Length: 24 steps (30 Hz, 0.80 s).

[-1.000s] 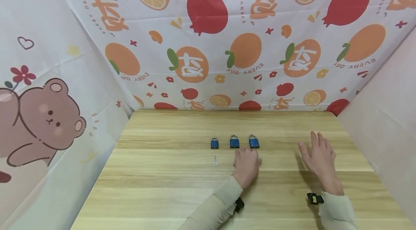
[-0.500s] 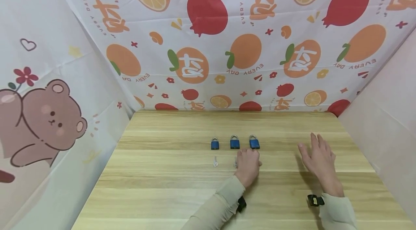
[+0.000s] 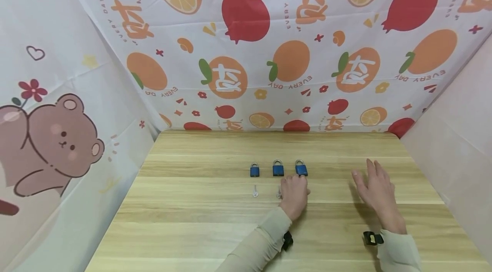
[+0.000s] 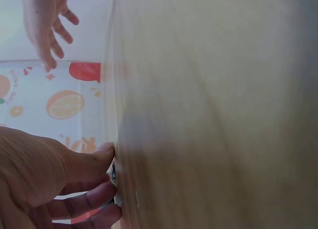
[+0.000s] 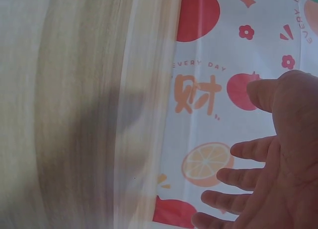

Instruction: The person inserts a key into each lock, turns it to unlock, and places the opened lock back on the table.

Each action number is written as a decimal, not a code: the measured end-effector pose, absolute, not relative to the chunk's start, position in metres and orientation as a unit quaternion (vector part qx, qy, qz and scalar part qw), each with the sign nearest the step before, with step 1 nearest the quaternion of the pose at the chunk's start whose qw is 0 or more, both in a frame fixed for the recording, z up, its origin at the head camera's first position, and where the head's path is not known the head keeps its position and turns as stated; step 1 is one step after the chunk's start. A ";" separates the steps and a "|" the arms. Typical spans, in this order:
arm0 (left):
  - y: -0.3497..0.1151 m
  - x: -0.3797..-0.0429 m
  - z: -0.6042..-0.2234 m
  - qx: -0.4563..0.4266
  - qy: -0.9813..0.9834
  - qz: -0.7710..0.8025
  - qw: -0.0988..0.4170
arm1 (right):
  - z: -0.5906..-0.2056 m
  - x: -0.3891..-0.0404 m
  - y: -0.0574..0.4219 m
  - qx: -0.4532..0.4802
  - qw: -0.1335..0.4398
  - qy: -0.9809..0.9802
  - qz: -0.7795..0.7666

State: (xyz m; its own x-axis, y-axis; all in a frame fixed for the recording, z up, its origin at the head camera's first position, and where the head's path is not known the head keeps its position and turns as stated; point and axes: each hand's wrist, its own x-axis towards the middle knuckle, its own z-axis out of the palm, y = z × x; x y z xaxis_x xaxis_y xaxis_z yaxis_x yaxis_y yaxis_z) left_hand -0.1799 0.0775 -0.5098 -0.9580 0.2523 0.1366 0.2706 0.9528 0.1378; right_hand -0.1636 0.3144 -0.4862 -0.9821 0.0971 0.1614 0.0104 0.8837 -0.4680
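On the wooden table (image 3: 184, 203), three blue padlocks stand in a row: a small left one (image 3: 254, 170), a middle one (image 3: 278, 168) and a right one (image 3: 301, 168). A small silver key (image 3: 255, 191) lies in front of the left padlock. Another key (image 3: 279, 193) shows partly beside my left hand (image 3: 294, 196). That hand is lowered just in front of the right padlock, its thumb (image 4: 94, 162) and fingertips at the table surface; I cannot tell whether something is between them. My right hand (image 3: 378, 191) hovers over the right side, fingers spread, holding nothing.
A fruit-print cloth (image 3: 269, 16) hangs behind the table's back edge. Cloth walls stand at both sides, the left one with a bear print (image 3: 61, 135). Each wrist wears a small black camera, such as the right one (image 3: 372, 238).
My left hand has shifted slightly right, showing more of the key beside it. The right hand stays nearly in place. The head view has drifted a little.
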 end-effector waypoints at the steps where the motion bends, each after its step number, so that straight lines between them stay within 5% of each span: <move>1: 0.077 -0.180 -0.510 -0.133 -0.986 -0.081 0.061 | -0.487 -0.164 0.314 -0.029 0.092 -0.966 0.239; 13: 0.061 -0.176 -0.494 -0.116 -0.967 -0.226 0.025 | -0.487 -0.161 0.318 -0.027 0.090 -0.966 0.240; 24: 0.073 -0.182 -0.500 -0.101 -0.986 -0.125 0.039 | -0.486 -0.160 0.317 -0.020 0.079 -0.968 0.239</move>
